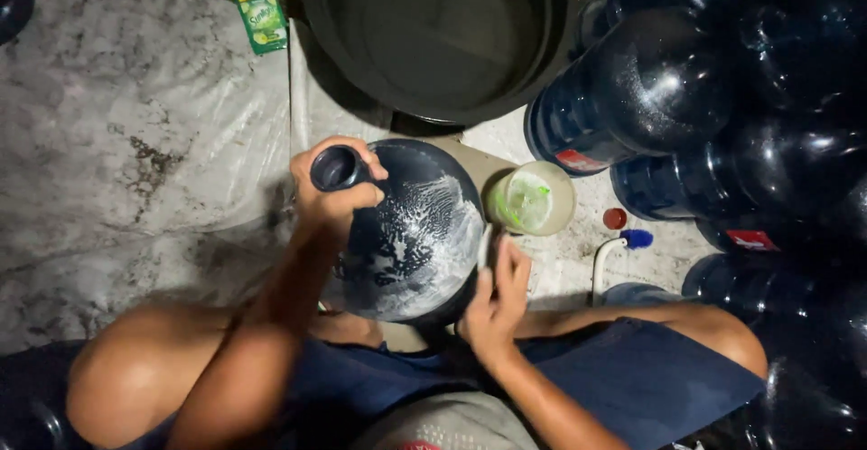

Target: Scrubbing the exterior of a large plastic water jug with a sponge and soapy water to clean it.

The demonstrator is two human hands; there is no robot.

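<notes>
1. Knees and dark blue shorts of the person fill the lower edge, nearest the camera, with a grey cloth bunched between the legs.
2. Just above the shorts, a large dark blue water jug lies tilted on its side between the knees, its neck pointing up and to the left; white soap foam streaks its upper face.
3. Left hand is wrapped shut around the jug's neck, just under the open mouth, fingers curled tight on it.
4. Right hand sits against the jug's right flank, fingers partly bent and pressed to the foamy wall; whether it pinches something small cannot be told, as the hand is blurred.
5. Beside the jug on its right stands a small pale tub with a green scrubbing pad or cloth inside.
6. Further right of the jug lie a small red cap and a white hose with a blue end.
7. Above the jug sits a wide black basin, holding dark water.
8. Right of the jug, many more dark blue jugs are stacked close together.
9. Left of the jug, a wet, crinkled plastic sheet covers the floor, with a green sachet near the basin.
</notes>
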